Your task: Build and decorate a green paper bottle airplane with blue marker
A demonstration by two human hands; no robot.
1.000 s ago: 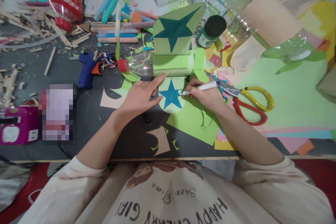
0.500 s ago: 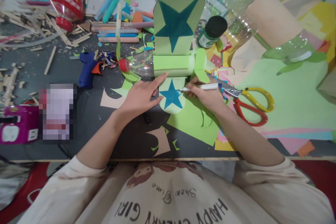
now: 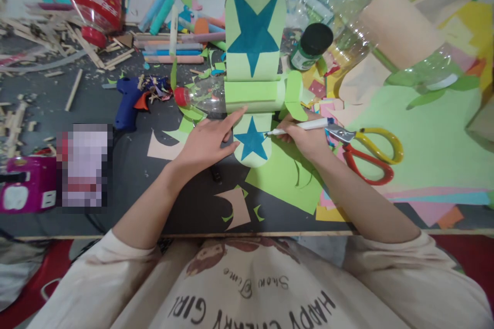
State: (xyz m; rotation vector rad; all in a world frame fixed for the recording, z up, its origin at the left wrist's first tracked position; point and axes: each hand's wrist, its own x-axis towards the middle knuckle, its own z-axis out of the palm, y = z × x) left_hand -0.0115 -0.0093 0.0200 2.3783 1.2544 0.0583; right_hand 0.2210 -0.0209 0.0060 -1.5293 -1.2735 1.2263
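A bottle model (image 3: 250, 93) wrapped in light green paper lies across the middle, its red cap (image 3: 182, 96) pointing left. Its far wing (image 3: 250, 64) bears a large blue star; a smaller blue star (image 3: 251, 140) sits on the near wing (image 3: 252, 122). My right hand (image 3: 295, 131) is closed on a white marker (image 3: 312, 124), whose tip touches the right side of the small star. With fingers apart, my left hand (image 3: 210, 144) rests beside the near wing, its index fingertip on the green paper and its thumb at the wing's left edge.
Scissors (image 3: 366, 157) with red and yellow handles lie right of my right hand. A dark-lidded jar (image 3: 312, 46) stands behind. To the left are a blue glue gun (image 3: 129, 100), a purple box (image 3: 29, 185) and wood sticks. Green paper (image 3: 289, 180) and scraps lie near the front edge.
The far wing has straightened up from a rightward lean. My right hand and the marker's rear end have shifted slightly, while the tip stays on the small star. My left hand keeps its place.
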